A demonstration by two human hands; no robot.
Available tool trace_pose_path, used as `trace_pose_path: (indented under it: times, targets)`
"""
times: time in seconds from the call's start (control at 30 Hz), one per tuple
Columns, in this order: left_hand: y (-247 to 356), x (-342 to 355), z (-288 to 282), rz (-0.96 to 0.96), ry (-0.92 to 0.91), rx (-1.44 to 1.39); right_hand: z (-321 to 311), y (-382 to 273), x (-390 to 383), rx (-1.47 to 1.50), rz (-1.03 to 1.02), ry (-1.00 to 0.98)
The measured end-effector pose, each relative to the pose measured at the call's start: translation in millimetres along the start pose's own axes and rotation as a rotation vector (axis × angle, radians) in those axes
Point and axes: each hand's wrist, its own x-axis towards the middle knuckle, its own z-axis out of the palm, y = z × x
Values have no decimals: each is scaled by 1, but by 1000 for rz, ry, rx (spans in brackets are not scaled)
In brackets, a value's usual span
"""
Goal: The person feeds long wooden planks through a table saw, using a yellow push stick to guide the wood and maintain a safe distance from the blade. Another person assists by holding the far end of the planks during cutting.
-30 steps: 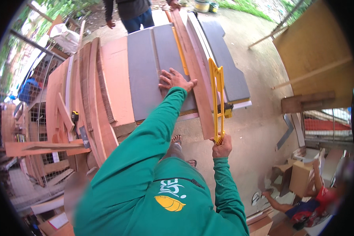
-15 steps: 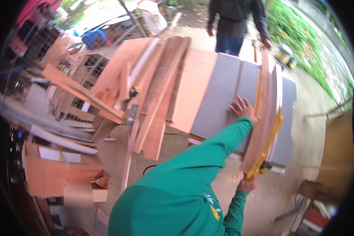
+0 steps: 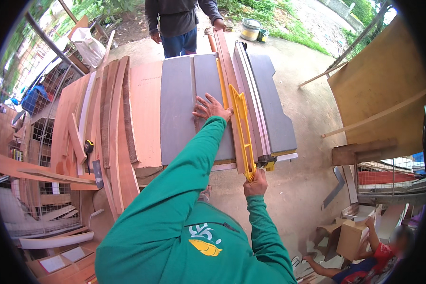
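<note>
A long reddish wood board (image 3: 227,64) lies lengthwise on a grey-topped table saw (image 3: 177,106), beside a long pale fence (image 3: 249,90). My left hand (image 3: 210,108) is spread on the grey top, its thumb side at the board's left edge. At the near end, my right hand (image 3: 255,183) is closed around the handle of a yellow push stick (image 3: 242,128), which lies along the board. Across the saw, a co-worker's hand (image 3: 219,24) is at the board's far end. No blade shows.
Several boards (image 3: 118,109) and a tape measure (image 3: 88,146) lie on the left. A bucket (image 3: 250,29) stands beyond the saw. A plywood sheet (image 3: 364,85) leans at right. Lower right, another person is beside a cardboard box (image 3: 352,241).
My view has swung, shifting the saw leftward in the picture. The push stick, earlier angled off the board's near right side, now lies along the board. My left hand stays spread on the top.
</note>
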Motion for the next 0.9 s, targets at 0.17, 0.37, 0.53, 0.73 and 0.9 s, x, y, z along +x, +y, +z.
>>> trace_pose_path:
  times: [0.17, 0.37, 0.53, 0.73, 0.9]
  targets:
    - [-27, -49, -10, 117, -111, 31, -1, -11, 8, -70, 149, -56]
    - [-46, -79, 2, 174, -88, 44, 8, -19, 28, -91, 224, -74]
    - [-35, -64, -6, 187, -62, 64, 19, -24, 34, -160, 244, -62]
    - [-28, -53, -8, 174, -48, 87, 27, -39, 42, -341, 297, -76]
    - [-26, -38, -3, 173, -15, 62, 36, -47, 53, -356, 337, -80]
